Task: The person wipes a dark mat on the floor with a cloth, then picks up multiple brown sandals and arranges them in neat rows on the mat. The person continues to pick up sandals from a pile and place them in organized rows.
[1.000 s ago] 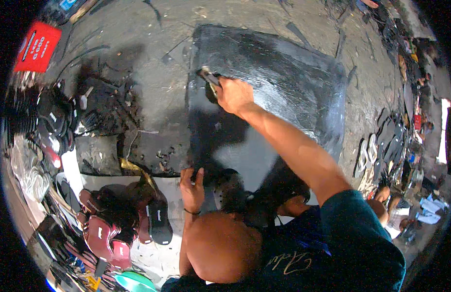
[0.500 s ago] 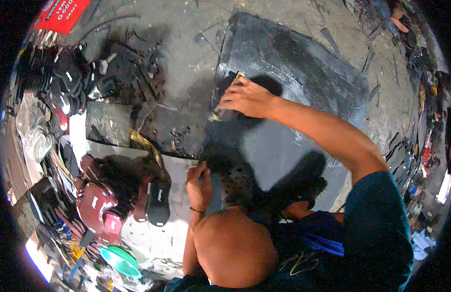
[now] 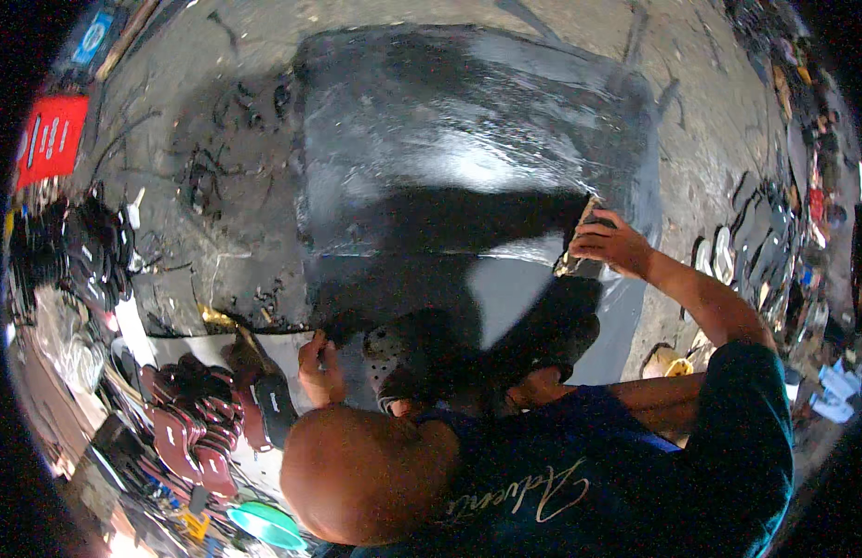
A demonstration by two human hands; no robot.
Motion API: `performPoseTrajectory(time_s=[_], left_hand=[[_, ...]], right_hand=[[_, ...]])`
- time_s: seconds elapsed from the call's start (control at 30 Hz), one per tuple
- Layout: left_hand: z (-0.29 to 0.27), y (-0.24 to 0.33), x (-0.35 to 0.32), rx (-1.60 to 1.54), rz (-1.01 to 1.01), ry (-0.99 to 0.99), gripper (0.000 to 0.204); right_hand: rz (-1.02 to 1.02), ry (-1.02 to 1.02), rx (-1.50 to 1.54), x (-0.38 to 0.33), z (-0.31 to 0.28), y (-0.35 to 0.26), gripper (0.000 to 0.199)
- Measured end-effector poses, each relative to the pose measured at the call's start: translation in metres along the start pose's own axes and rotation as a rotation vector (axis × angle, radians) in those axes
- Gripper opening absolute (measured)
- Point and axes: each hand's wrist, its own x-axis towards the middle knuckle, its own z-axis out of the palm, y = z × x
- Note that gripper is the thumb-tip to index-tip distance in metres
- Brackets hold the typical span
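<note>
Rough grey ground [image 3: 719, 139] fills the view from above, scattered with dark scraps. Spread flat across it is a big black sheet [image 3: 450, 139], shiny and wet-looking, with bright glare near its middle and a broad shadow across its lower half. A person crouches at the sheet's near edge, head and dark blue shirt at the bottom of the view.

The right hand [image 3: 612, 244] reaches out to the sheet's right edge, fingers closed around a small flat brush [image 3: 580, 246] pressed against the sheet. The left hand [image 3: 319, 367] rests at the sheet's lower left corner, fingers curled; whether it grips anything cannot be told. Between the hands, a foot in a pale perforated clog [image 3: 386, 358] stands on the sheet in shadow.

Left of the person lie rows of dark red shoe soles [image 3: 185, 437] and black sandal parts [image 3: 87, 256]. A green bowl [image 3: 264, 525] sits near the bottom. A red sign [image 3: 50, 139] lies at far left. More sandals [image 3: 742, 256] lie along the right side.
</note>
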Motion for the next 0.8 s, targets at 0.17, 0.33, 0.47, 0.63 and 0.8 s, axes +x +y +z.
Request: performPoseTrajectory(time_s=[0.17,0.33,0.47,0.63,0.8], left_hand=[[-0.026,-0.051,0.027,0.069,-0.094,-0.167,0.028],[-0.013,0.003,0.028,0.347,0.109,-0.322,0.030],[-0.057,-0.103,0.044,0.340,0.055,-0.125,0.030],[0.005,0.015,0.013,0.317,0.275,-0.202,0.029],[0.007,0.035,-0.006,0.159,0.131,-0.094,0.031]], right_hand=[[0.549,0.156,0.112,-0.008,-0.019,-0.032,0.063],[0.692,0.231,0.063,-0.063,0.046,-0.106,0.051],[1.118,0.309,0.445,-0.059,0.000,-0.106,0.019],[1.922,0.374,0.289,-0.005,0.031,-0.060,0.033],[1.672,0.346,0.462,0.077,-0.014,-0.052,0.036]])
